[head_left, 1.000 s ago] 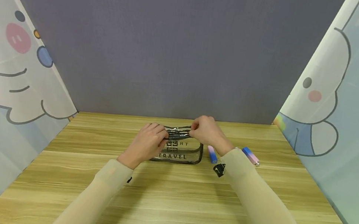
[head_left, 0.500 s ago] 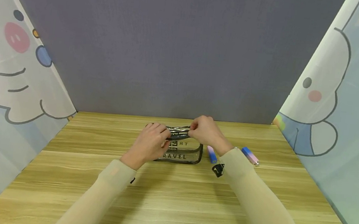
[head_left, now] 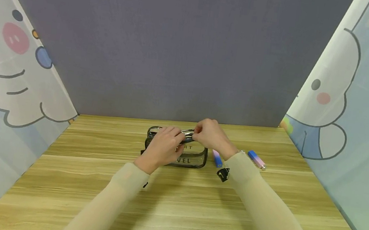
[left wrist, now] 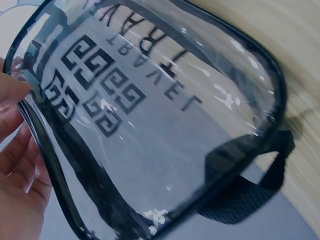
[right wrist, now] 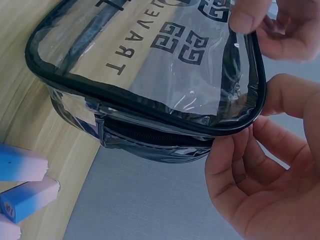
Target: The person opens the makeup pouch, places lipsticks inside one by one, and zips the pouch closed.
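Note:
A clear pouch point(head_left: 199, 151) with black trim, a "TRAVEL" print and a black pattern stands on the table. My left hand point(head_left: 166, 143) pinches its top edge, thumb on the printed side and fingers behind, and covers part of the lettering in the head view. At the top right corner, my right hand point(head_left: 210, 134) pinches the trim between thumb and fingers. The right wrist view shows a dark zipper point(right wrist: 150, 134) running along the pouch's side towards my right fingertips. A black strap loop point(left wrist: 247, 195) sticks out at the pouch's other end.
Right of the pouch lie a small blue-and-pink block point(head_left: 217, 159) and, farther right, another blue-and-pink stick point(head_left: 256, 159). Several such pieces show in the right wrist view. A grey panel point(head_left: 178, 53) closes off the back of the wooden table point(head_left: 172, 213).
My left hand has slid right along the pouch's top edge towards the right hand, uncovering the pouch's left end. My right hand has stayed at the right corner.

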The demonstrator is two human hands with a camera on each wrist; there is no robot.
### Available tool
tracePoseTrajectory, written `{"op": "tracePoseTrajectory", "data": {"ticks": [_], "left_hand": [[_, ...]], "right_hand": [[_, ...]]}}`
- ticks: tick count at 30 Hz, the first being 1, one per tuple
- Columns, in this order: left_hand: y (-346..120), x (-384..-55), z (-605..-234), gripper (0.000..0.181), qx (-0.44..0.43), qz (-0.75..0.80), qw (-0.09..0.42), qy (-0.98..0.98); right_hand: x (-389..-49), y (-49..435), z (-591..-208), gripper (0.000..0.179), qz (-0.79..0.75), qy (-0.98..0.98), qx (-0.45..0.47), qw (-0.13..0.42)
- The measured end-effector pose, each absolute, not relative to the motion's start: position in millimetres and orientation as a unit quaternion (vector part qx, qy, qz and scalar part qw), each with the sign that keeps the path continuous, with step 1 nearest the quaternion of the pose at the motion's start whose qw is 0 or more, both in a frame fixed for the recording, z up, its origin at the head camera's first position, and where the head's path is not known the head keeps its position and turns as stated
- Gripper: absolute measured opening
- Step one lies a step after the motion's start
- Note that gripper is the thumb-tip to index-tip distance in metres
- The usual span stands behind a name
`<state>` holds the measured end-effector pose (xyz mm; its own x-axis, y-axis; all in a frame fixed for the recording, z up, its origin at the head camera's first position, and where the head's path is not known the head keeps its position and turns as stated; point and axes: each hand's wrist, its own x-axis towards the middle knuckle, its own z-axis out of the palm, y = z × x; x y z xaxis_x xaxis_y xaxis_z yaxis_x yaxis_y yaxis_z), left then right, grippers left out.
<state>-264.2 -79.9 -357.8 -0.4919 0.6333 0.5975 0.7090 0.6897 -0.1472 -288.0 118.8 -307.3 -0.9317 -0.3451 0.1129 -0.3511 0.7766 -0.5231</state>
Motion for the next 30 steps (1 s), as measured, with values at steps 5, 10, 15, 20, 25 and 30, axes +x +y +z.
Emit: {"op": "tracePoseTrajectory", "data": {"ticks": [5,10,15,20,25,30], "left_hand": [[-72,-266,-358,0.010,-0.394,-0.063,0.321,-0.859],[-68,-265,-358,0.009,-0.393,-0.069,0.318,-0.860],[-67,-265,-358,0.008,-0.391,-0.062,0.311,-0.864],[-66,-264,-357,0.007,-0.391,-0.056,0.311,-0.865],[-66,-264,-358,0.005,-0.396,-0.058,0.311,-0.862],[-66,-265,-358,0.004,-0.399,-0.062,0.315,-0.859]], "right_hand": [[-288,118,-308,0.014,0.279,-0.942,0.185,0.003],[-287,118,-307,0.016,0.276,-0.944,0.183,-0.003],[-287,118,-307,0.017,0.279,-0.942,0.186,-0.005],[-288,120,-307,0.014,0.282,-0.940,0.191,-0.001],[-288,122,-307,0.014,0.296,-0.936,0.191,-0.005],[-288,124,-307,0.014,0.307,-0.933,0.190,-0.006]]}}
